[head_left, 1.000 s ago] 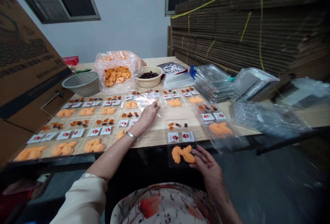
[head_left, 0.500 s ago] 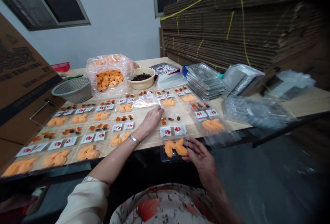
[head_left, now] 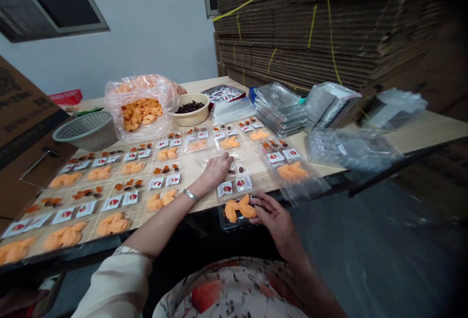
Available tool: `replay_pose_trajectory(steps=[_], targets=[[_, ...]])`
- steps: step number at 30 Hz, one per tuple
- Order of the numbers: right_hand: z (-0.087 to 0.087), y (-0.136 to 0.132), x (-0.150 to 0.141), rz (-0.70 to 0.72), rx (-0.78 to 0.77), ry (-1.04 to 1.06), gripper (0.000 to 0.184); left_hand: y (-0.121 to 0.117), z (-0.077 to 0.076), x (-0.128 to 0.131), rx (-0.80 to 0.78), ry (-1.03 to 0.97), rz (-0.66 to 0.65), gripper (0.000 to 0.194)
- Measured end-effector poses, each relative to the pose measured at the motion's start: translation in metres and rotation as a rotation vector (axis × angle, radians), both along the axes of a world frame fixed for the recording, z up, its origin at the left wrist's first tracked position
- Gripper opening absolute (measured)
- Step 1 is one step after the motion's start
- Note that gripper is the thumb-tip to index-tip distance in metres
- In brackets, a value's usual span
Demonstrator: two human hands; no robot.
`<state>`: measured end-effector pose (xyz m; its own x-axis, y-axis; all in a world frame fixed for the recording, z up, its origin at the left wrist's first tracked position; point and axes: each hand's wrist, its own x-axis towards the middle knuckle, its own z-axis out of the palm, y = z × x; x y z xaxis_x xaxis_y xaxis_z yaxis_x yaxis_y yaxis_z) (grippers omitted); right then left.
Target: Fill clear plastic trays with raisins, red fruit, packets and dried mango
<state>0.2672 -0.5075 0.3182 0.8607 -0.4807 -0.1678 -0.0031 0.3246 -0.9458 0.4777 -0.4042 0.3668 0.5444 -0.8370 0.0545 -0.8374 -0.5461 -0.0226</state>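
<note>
Head view, looking down over your hands: your left hand (head_left: 216, 173) lies open and nearly flat, fingers together and not gripping anything, on a clear plastic tray (head_left: 245, 166). That tray sits on the wooden table (head_left: 427, 131), with two red-and-white sachets (head_left: 234, 186) and a few small dark and orange bits (head_left: 240, 168) just beyond your fingers. A metal bangle (head_left: 190, 195) circles your left wrist.

Your right hand (head_left: 275, 218) is at the table's near edge, its fingers (head_left: 258, 205) spread and slightly curved against the side of a second clear tray (head_left: 224, 223). You can't tell from this view whether they grip it or only touch it. That tray holds soft orange pieces (head_left: 237, 209) and juts past the edge.

Further along the table, filled trays (head_left: 131, 176) stand in rows on a slatted mat (most hold the same sachets and orange pieces). Beyond them are a plastic bag of orange pieces (head_left: 141, 113), a bowl of dark berries (head_left: 189, 112) and a grey plastic basket (head_left: 86, 131). To the right are stacked empty trays (head_left: 281, 109) — and behind those, strapped flattened cardboard (head_left: 321, 25).
</note>
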Motion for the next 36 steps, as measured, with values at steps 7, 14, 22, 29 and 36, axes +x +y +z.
replay_pose_trajectory(steps=[7, 14, 22, 29, 36], targets=[[-0.002, -0.002, 0.002, 0.027, 0.017, -0.009, 0.060, -0.007, -0.003, 0.005, 0.015, -0.016, 0.004, 0.025], [-0.003, -0.002, 0.003, 0.031, 0.048, -0.014, 0.057, -0.016, -0.007, 0.010, 0.007, -0.022, -0.032, 0.026], [-0.004, -0.003, 0.006, 0.038, 0.057, -0.017, 0.058, -0.015, -0.009, 0.007, -0.066, -0.019, -0.134, 0.032], [-0.009, -0.001, 0.015, -0.015, 0.065, -0.028, 0.058, 0.002, -0.015, -0.014, -0.210, 0.000, -0.204, 0.026], [-0.035, 0.005, 0.013, -0.026, -0.218, -0.043, 0.087, 0.016, -0.012, -0.033, -0.309, 0.099, -0.217, 0.028]])
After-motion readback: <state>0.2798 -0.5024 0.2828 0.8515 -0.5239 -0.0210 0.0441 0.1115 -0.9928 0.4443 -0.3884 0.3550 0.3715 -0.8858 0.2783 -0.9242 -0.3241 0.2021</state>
